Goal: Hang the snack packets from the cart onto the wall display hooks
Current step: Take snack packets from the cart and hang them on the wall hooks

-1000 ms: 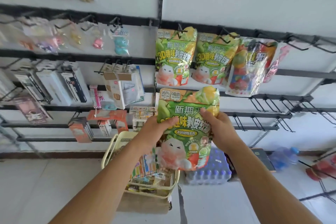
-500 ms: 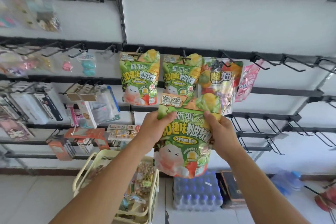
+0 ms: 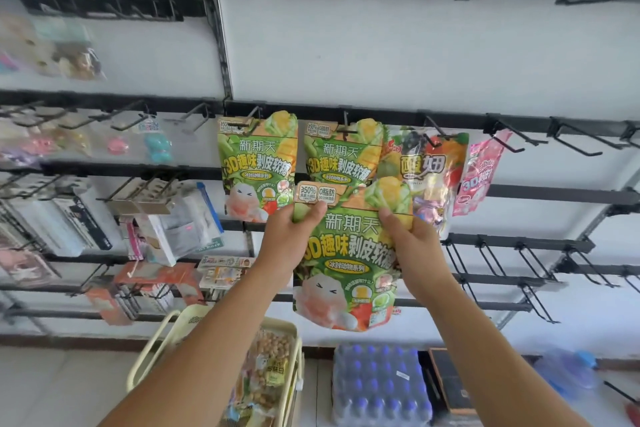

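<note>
Both arms are raised toward the wall. The left hand pinches the upper left edge of a green snack packet, thumb on the front just under the little label at its top corner. The right hand grasps the packet's upper right edge, thumb on the front and fingers tucked behind. So each grip is clenched on that same packet, which is held upright in the air in front of the wall.

Its top overlaps the bottoms of the packets hanging above. Two matching green packets hang from the black rail: the left hanging packet and the middle hanging packet, each on its own hook. Just to their right hangs a multicoloured fruit packet, and beside that a pink packet, tilted. Further right on that rail, bare hooks stick out.

Below the arms stands a pale yellow cart with more snack bags inside. To its right on the floor sits a shrink-wrapped case of bottles with blue caps. The wall to the left carries small boxed and bagged goods, too blurred to make out.
</note>
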Demonstrator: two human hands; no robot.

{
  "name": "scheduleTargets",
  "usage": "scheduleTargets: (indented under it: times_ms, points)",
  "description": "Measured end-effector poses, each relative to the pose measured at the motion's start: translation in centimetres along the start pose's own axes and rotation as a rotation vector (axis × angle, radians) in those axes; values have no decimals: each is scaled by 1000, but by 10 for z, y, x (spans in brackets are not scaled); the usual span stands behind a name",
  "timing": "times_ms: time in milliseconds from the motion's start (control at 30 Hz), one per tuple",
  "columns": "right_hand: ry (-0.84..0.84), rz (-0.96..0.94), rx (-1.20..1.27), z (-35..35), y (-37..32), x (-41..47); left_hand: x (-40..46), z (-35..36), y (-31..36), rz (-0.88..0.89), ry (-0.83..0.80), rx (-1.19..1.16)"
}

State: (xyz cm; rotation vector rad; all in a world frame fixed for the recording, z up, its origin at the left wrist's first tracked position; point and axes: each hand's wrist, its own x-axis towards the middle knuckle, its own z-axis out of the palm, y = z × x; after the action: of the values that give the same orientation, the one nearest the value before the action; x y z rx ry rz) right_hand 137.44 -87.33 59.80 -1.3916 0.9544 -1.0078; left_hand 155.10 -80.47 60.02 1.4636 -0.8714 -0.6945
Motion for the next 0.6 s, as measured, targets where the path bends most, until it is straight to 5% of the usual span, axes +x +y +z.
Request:
scheduleTargets:
  times_ms: [600]
  points:
    - [118,-64,-58,39,-32,87,101,-7,13,81,-23,-85]
